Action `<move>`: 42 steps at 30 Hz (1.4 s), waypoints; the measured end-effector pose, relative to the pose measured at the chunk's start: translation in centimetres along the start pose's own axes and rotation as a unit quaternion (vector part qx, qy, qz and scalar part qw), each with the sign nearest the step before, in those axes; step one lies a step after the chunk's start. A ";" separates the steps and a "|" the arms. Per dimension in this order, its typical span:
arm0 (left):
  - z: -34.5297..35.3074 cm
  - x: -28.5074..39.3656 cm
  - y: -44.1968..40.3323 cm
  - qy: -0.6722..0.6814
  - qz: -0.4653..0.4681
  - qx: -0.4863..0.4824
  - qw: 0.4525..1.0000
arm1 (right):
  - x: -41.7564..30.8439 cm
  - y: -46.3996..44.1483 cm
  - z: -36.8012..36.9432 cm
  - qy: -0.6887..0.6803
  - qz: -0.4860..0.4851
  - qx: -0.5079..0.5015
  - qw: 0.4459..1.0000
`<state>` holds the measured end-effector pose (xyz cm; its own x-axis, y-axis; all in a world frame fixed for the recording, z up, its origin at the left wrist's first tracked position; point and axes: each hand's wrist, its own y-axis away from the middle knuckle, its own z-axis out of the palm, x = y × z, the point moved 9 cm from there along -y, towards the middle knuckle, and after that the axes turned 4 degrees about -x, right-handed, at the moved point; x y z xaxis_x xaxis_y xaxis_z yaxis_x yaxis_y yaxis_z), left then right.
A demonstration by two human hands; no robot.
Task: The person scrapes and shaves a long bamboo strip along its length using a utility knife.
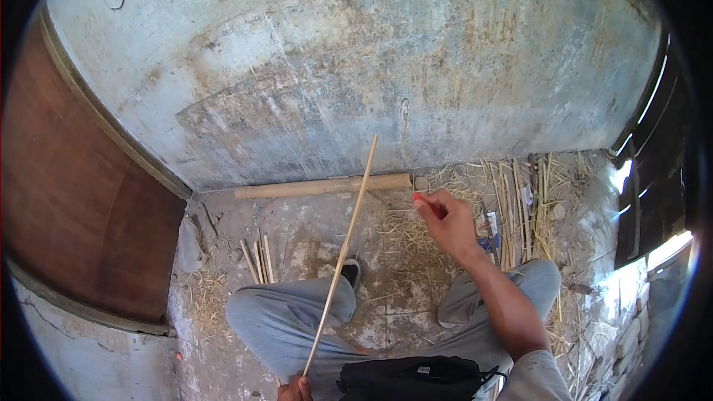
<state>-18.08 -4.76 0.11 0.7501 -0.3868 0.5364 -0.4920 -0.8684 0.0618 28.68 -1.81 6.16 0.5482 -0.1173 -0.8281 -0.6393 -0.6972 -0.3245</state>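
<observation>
My left hand [295, 388] is at the bottom edge, its fingers closed round the lower end of a long, thin bamboo strip [344, 249]. The strip slants up and slightly right, past my left knee, its tip in front of the wall. My right hand [448, 224] is raised over the floor to the right of the strip, apart from it. Its fingers are closed on a small red object [418, 199], mostly hidden in the grip, so its kind does not show. A black bag or cloth [412, 379] lies across my lap.
A thick bamboo pole [319, 186] lies along the foot of the stained wall [416, 52]. Several split strips [512, 208] lie at right, shorter ones [260, 258] at left. Shavings [405, 234] litter the floor. A brown door [89, 178] stands left, a plastic bag [191, 245] near it.
</observation>
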 end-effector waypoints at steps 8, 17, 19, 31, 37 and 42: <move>1.4 -0.6 -0.1 -0.039 -0.006 -0.069 0.997 | -3.3 1.9 3.4 -0.099 -0.144 -0.072 0.982; 1.5 -0.3 0.0 -0.031 0.061 -0.048 0.997 | -3.5 2.7 4.0 -0.014 -0.175 -0.103 0.979; 1.7 -0.6 0.1 -0.044 0.054 -0.045 0.997 | -3.7 2.7 4.1 0.000 -0.176 -0.108 0.978; 2.6 -3.3 2.2 -0.036 0.106 -0.041 0.993 | -2.6 0.5 1.6 0.038 -0.111 -0.068 0.991; 2.1 -3.7 3.6 -0.057 0.106 -0.055 0.991 | -3.2 0.6 1.2 0.028 -0.152 -0.033 0.987; 2.9 -5.9 5.4 -0.010 0.082 -0.130 0.988 | -0.9 -1.0 -0.4 0.035 -0.096 0.012 0.995</move>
<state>-23.90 -8.03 -5.16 0.6574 -0.5245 0.5410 -0.7031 -0.6853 0.1901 29.03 -1.25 7.43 0.6972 -0.0321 -0.7162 -0.5306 -0.6949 -0.4853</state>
